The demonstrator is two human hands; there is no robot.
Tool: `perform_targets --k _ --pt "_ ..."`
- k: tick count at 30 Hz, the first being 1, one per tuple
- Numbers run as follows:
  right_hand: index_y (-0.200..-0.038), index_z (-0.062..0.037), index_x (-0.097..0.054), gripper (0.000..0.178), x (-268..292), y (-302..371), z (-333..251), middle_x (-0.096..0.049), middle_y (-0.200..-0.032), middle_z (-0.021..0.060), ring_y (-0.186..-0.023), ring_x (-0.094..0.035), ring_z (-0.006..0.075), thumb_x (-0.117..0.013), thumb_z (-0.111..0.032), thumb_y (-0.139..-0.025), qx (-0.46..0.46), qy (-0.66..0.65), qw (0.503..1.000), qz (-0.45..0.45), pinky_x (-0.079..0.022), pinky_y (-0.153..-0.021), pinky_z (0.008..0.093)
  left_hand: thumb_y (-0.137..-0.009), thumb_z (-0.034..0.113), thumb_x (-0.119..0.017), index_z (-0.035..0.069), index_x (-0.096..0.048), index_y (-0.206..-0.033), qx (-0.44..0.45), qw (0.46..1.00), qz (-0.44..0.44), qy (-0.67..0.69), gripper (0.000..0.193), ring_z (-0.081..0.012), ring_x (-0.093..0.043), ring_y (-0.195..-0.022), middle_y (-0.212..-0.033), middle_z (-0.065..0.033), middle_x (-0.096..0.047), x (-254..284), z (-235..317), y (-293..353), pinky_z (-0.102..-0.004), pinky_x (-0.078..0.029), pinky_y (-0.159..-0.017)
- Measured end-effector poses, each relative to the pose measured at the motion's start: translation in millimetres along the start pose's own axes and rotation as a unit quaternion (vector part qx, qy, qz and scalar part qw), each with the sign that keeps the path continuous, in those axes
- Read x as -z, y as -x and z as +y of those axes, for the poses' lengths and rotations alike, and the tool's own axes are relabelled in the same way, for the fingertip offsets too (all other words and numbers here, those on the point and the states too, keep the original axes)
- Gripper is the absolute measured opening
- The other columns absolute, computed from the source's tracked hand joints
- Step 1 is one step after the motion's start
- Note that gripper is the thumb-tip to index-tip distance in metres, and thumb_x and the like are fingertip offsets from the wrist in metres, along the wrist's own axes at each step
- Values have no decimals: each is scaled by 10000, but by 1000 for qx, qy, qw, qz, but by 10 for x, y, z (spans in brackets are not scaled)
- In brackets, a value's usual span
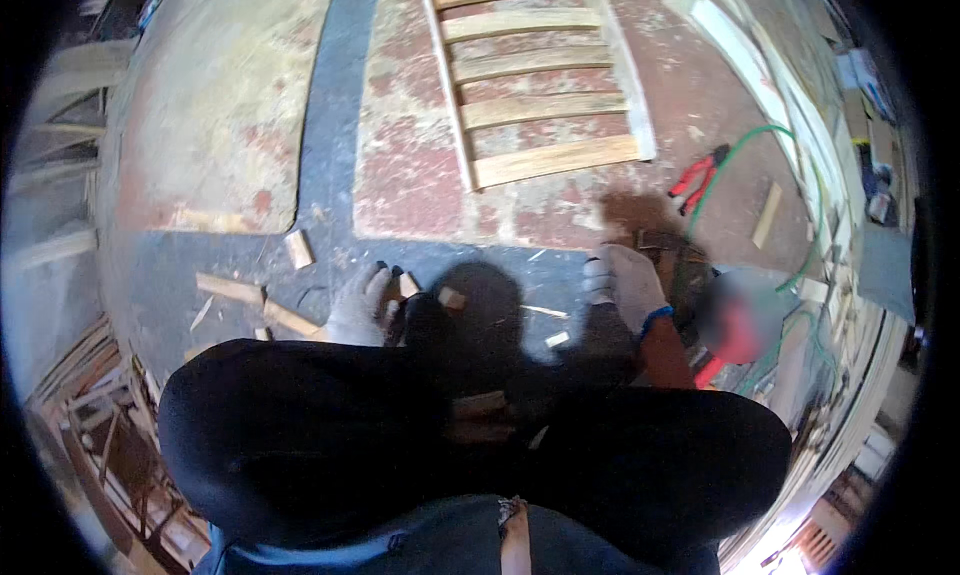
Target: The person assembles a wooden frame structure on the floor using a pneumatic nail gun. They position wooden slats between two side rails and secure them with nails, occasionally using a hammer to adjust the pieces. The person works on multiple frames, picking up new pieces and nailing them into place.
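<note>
Left hand (pixel 360 307): gloved, low over the dark floor (pixel 328 135), fingers slightly bent and pointing away from the body. A small wood block (pixel 409 285) lies at its fingertips, on the right side. Contact looks likely, but whether the fingers are clamped on it cannot be told.

The block's long axis runs mostly away from the body, its far end leaning slightly left. The left hand is clearly the nearer; the right hand (pixel 628 287) is well apart to the right, across a patch of shadow.

Right hand: gloved, fingers curled, near the edge of the worn red board (pixel 410 180). Its grip cannot be told (the palm faces out of view).

Beyond both hands, the slatted wooden frame (pixel 545 108) lies on the board, long axis running away, slats crosswise. Red-handled pliers (pixel 698 180) lie right of the frame, beside a green hose (pixel 708 188).
</note>
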State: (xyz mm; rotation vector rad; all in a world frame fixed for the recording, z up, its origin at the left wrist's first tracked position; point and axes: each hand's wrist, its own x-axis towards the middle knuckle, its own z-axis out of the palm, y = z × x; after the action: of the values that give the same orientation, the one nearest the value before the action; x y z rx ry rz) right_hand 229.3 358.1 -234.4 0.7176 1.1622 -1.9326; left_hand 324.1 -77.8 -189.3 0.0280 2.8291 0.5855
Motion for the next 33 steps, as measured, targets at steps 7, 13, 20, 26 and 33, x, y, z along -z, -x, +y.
perform_targets --k 7,13,20,26,33 --pt "-1148 -36 -620 273 -431 17 -40 -692 -904 79 -736 -681 202 -508 -253 -1025 -17 169 979 110 -558 -622 335 -885 147 -692 113 -523 -1453 41 996 -48 -69 594 -405 -569 -1208 -1322 -179 -588 -139 -317 200 -468 -474 -1033" --pt "-1213 -29 -594 304 -546 34 -144 -690 -956 115 -749 -684 218 -544 -252 -1012 -24 157 980 117 -559 -612 336 -927 178 -708 89 -469 -1524 84 980 -18 180 649 -371 -587 -1244 -1294 -194 -631 276 -553 -181 -413 -443 -1094" --pt "-1219 -45 -592 288 -361 -49 -668 -668 -918 99 -740 -685 208 -561 -239 -1008 27 148 969 194 -553 -575 332 -971 282 -662 -32 -478 -1416 139 471 -86 867 575 -321 -689 -983 -1204 -198 -667 893 -973 -1100 -454 -606 -860" --pt "-1127 -48 -651 268 -27 -255 -1416 -663 -926 61 -765 -669 166 -604 -270 -985 189 263 916 237 -556 -580 325 -1063 312 -469 -52 -423 -1464 128 459 10 879 543 -380 -666 -1095 -1340 -259 -599 854 -1436 -1142 -490 -584 -948" --pt "-1168 17 -671 307 533 -961 -1901 -710 -1045 93 -905 -655 185 -631 -220 -977 220 512 796 237 -523 -795 330 -1074 402 -425 -13 -419 -1465 117 390 132 904 570 -430 -644 -1097 -1295 -274 -602 873 -1848 -694 -539 -546 -981"
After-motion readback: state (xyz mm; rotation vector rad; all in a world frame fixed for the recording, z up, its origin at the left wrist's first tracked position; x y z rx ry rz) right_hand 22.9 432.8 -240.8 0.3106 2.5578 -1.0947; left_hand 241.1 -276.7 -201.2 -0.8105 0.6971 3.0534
